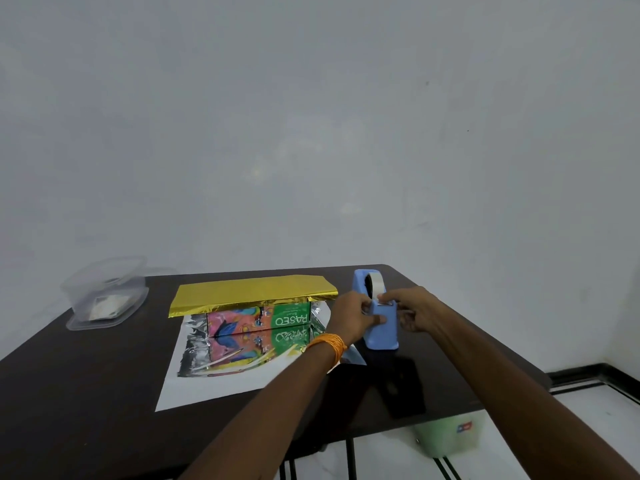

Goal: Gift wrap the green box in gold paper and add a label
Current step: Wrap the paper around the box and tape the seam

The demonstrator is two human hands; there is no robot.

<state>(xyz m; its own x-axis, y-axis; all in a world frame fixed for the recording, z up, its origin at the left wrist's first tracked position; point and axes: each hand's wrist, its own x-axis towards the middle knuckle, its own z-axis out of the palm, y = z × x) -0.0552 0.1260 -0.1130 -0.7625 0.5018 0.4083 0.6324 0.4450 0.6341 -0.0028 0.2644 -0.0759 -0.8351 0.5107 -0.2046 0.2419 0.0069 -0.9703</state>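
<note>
1. A clear plastic container [104, 296] sits at the far left corner of the dark table [86, 393]. It holds something pale that is too blurred to name.
2. The green box [291, 315], a tissue carton, lies at mid-table with its long axis running left to right. It is half wrapped: one sheet of gold paper [252, 289] is folded over its top, and the near part of the sheet lies flat, silver side up, mirroring the carton's front.
3. The left hand [353, 320], with orange bangles [327, 344] on its wrist, has its fingers curled round the side of a blue tape dispenser [381, 334], steadying it.
4. The dispenser stands just right of the box, with its tape roll [373, 287] at the far end.
5. The right hand [412, 313] pinches thumb to forefinger at the dispenser's cutter end. Whether a tape end lies between them is too small to tell.
6. The key relation is that the box lies to the left of both hands, and the left hand is the nearer. By my judgement, any tape pulled must travel leftward to the gold flap.
7. A dark flat object [403, 386] lies near the right table edge.
8. The count is one box, one gold sheet, one dispenser, one container and two hands — no label is identifiable.
</note>
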